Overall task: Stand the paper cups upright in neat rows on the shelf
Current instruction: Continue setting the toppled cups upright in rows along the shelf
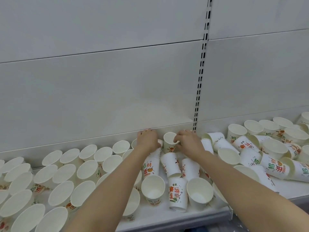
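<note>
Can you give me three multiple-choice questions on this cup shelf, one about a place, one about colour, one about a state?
1. Where are the neat upright rows of cups?
A. left part of the shelf
B. right part
C. on the floor

2. What colour is the inside of the cups?
A. red
B. off-white
C. black

3. What is the right hand doing?
A. hanging idle
B. pinching the rim of an upright cup
C. pressing the back panel

Answers:
1 A, the ordered upright cups stand left of the arms, while a jumbled pile lies to the right.
2 B, every open mouth shows off-white.
3 B, its fingertips close on that cup's rim.
</note>
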